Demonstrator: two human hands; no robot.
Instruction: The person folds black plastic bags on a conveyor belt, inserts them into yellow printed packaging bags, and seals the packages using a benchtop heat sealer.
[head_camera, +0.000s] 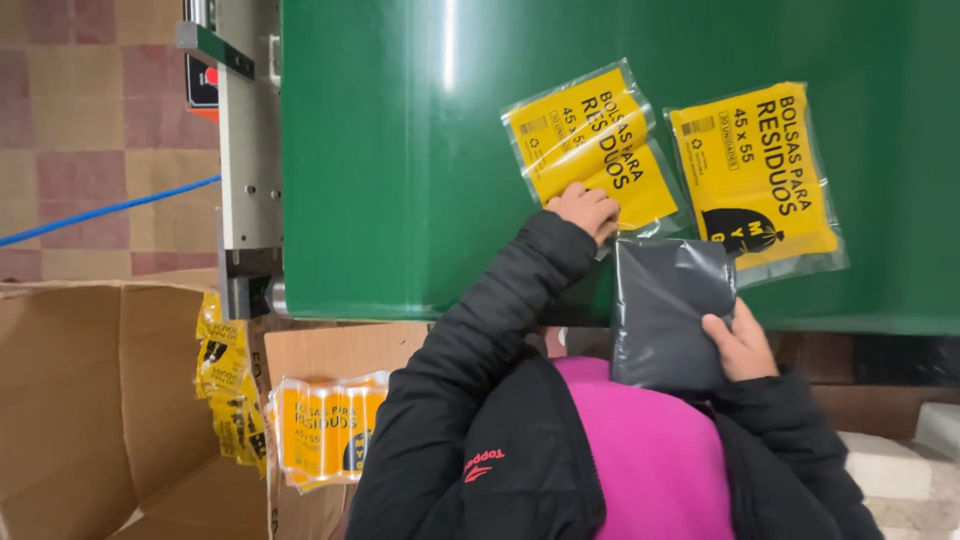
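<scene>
1. A yellow packet in clear wrap (592, 148) lies tilted on the green conveyor belt (400, 150), its near edge under the left hand (585, 210).
2. A second yellow packet (755, 175), with a black bag figure, lies on the belt just right of the first.
3. A folded dark grey bag stack (665, 310) overlaps the belt's near edge, held by the right hand (740, 345).
4. A bundle of yellow packets (325, 425) sits in cardboard boxes (90, 400) below the belt's near-left corner.
5. More yellow packets (225, 385) hang there beside it.
</scene>
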